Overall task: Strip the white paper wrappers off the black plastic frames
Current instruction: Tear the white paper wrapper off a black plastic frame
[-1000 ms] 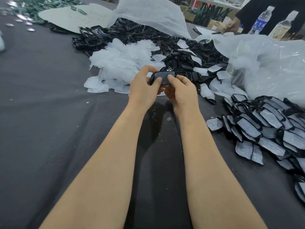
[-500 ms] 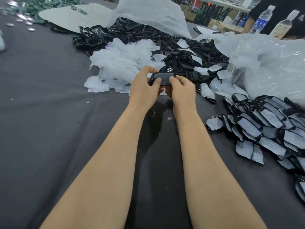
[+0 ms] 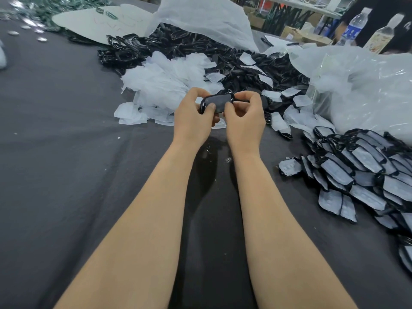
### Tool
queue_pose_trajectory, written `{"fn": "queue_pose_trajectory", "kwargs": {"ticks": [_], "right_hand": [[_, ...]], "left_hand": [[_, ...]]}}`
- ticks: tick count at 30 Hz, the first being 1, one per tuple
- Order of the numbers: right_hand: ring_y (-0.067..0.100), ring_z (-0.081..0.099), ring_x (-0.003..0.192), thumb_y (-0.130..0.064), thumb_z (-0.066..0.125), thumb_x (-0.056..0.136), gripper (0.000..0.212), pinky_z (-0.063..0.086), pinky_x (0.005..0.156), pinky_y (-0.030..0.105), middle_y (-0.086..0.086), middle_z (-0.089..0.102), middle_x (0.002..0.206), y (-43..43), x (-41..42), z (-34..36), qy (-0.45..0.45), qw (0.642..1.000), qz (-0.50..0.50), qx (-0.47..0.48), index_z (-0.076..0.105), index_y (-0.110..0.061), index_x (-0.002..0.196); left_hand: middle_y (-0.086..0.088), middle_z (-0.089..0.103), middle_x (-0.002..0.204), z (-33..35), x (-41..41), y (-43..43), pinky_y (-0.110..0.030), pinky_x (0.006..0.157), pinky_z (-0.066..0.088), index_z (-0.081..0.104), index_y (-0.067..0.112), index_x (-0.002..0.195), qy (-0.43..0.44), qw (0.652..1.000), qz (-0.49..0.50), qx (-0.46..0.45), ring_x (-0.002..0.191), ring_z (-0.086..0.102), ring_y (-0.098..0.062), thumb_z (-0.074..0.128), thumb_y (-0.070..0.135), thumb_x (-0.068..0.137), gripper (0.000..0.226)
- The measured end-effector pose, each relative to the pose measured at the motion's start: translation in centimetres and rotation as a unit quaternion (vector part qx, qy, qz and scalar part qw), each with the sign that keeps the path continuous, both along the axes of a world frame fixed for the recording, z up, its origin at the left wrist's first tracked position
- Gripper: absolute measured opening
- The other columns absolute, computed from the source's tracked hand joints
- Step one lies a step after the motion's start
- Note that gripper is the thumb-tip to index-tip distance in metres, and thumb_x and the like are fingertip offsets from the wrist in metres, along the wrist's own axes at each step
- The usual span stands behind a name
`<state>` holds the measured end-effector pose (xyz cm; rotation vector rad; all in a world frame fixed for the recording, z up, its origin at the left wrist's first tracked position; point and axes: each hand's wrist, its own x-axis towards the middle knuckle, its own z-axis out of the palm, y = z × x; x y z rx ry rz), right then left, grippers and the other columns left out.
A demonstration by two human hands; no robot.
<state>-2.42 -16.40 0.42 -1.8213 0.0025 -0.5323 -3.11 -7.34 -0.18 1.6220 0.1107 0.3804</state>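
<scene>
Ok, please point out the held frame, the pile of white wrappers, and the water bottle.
held frame [image 3: 217, 103]: head view, grey middle face.
pile of white wrappers [image 3: 165, 83]: head view, heap's middle.
water bottle [image 3: 354, 30]: head view, blue label.

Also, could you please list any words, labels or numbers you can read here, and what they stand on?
No text here reads clearly.
Blue label on the water bottle: print too blurred to read.
Pale label on the second bottle: too blurred to read.
Faint marks on the white card: not legible.
</scene>
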Motion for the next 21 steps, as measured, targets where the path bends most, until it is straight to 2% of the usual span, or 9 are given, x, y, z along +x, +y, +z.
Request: {"fn": "queue_pose_trajectory", "kwargs": {"ticks": [3,6,9,11,13,15,21], "right_hand": [[0.005,0.058,0.070,-0.006,0.058,0.089,0.016,0.042,0.066,0.008,-0.006,0.060,0.077,0.08,0.02,-0.13,-0.029,0.999,-0.011,-0.028,0.057,-0.011,0.103],[0.012,0.059,0.073,-0.005,0.058,0.089,0.015,0.043,0.068,0.012,0.000,0.062,0.081,0.17,0.04,-0.14,-0.038,0.998,-0.021,-0.035,0.058,-0.008,0.103],[0.009,0.058,0.076,-0.006,0.057,0.089,0.014,0.043,0.068,0.008,-0.002,0.062,0.084,0.26,0.13,-0.17,-0.026,0.999,-0.020,-0.029,0.062,-0.009,0.102],[0.008,0.059,0.082,-0.009,0.058,0.090,0.014,0.047,0.075,0.013,-0.001,0.064,0.090,0.34,0.22,-0.17,-0.005,1.000,-0.019,-0.007,0.063,-0.011,0.103],[0.011,0.060,0.088,-0.010,0.059,0.090,0.010,0.051,0.085,0.026,0.000,0.064,0.093,0.44,0.36,-0.16,0.022,0.999,-0.012,0.041,0.062,-0.015,0.098],[0.014,0.059,0.088,-0.010,0.060,0.089,0.007,0.052,0.087,0.036,0.000,0.062,0.090,0.45,0.47,-0.14,0.041,0.996,-0.001,0.085,0.058,-0.017,0.091],[0.021,0.059,0.085,-0.006,0.060,0.088,0.019,0.052,0.088,0.043,0.001,0.058,0.083,0.08,0.71,-0.09,0.044,0.995,-0.005,0.094,0.051,-0.021,0.079]], "left_hand": [[-0.008,0.067,0.081,0.04,-0.09,-0.12,-0.037,0.077,0.059,0.047,0.024,0.093,-0.003,1.000,-0.003,0.006,0.062,0.066,-0.008,0.053,0.006,0.094,0.019],[-0.007,0.068,0.079,0.08,-0.12,-0.18,-0.038,0.076,0.059,0.047,0.025,0.091,-0.008,1.000,0.001,0.014,0.062,0.067,-0.009,0.053,0.006,0.094,0.020],[-0.003,0.068,0.075,0.09,-0.22,-0.27,-0.040,0.076,0.059,0.048,0.022,0.093,-0.014,0.999,0.000,0.032,0.064,0.068,-0.010,0.053,0.006,0.094,0.017],[-0.001,0.068,0.073,0.03,-0.28,-0.31,-0.042,0.077,0.058,0.048,0.024,0.092,-0.020,0.999,0.001,0.049,0.068,0.070,-0.013,0.053,0.007,0.094,0.018],[0.000,0.068,0.071,0.06,-0.29,-0.33,-0.044,0.078,0.057,0.047,0.029,0.089,-0.027,0.997,0.004,0.067,0.070,0.070,-0.017,0.054,0.008,0.093,0.022],[0.000,0.068,0.070,0.04,-0.38,-0.40,-0.044,0.078,0.057,0.046,0.032,0.085,-0.033,0.996,0.003,0.077,0.071,0.070,-0.019,0.054,0.008,0.093,0.027],[-0.003,0.069,0.073,0.00,-0.48,-0.43,-0.044,0.077,0.057,0.045,0.033,0.085,-0.043,0.996,0.000,0.081,0.072,0.070,-0.021,0.052,0.007,0.093,0.028]]}}
